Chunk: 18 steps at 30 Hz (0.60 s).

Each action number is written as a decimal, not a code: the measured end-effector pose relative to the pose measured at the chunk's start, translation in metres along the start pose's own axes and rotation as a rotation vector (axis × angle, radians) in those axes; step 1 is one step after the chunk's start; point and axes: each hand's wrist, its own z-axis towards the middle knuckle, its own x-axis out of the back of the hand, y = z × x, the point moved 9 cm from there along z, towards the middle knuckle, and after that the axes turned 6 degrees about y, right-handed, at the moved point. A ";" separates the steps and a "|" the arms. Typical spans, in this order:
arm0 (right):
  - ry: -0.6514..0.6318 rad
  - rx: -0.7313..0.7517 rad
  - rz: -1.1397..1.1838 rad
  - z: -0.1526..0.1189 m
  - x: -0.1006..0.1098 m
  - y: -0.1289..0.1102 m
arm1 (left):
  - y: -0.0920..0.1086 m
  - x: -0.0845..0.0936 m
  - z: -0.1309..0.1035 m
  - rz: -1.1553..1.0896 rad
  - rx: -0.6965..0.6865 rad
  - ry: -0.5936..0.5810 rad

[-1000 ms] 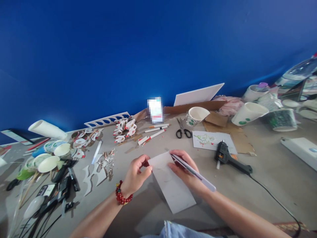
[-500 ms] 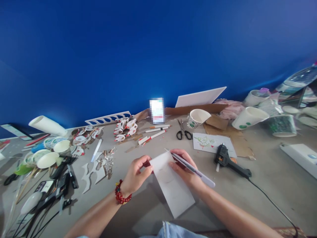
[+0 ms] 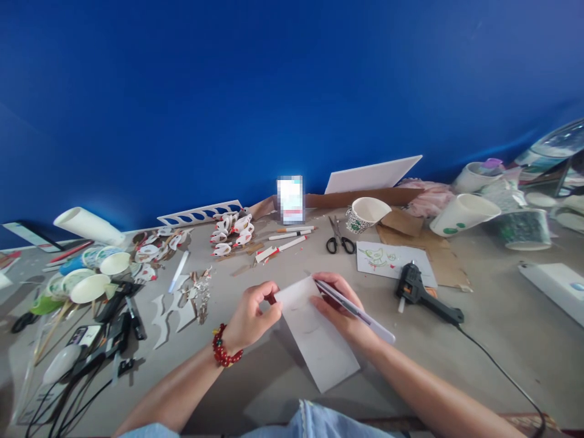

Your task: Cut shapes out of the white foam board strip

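Lower centre: left hand (image 3: 254,315) pinching a white sheet (image 3: 314,340), right hand (image 3: 343,316) holding it (and a pale cutter (image 3: 379,329)).

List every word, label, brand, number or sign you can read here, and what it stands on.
No text can be read.
Upright glowing rectangular screen: pixelated.
White paper cup with black and green print: too small.
Clear plastic bottle: label too blurred.
White oblong object: pale blue mark, too blurred.
White paper with green drawing: no readable words.
Held white rectangular board: faint marks only.
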 end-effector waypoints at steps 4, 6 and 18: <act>-0.001 -0.002 -0.016 -0.001 -0.002 -0.003 | -0.002 -0.001 0.000 -0.009 0.001 0.013; 0.007 -0.006 -0.018 0.000 -0.001 -0.004 | -0.003 -0.001 0.000 -0.020 -0.003 0.017; -0.005 0.015 -0.146 0.012 0.002 0.006 | -0.023 -0.001 0.012 -0.141 -0.003 0.056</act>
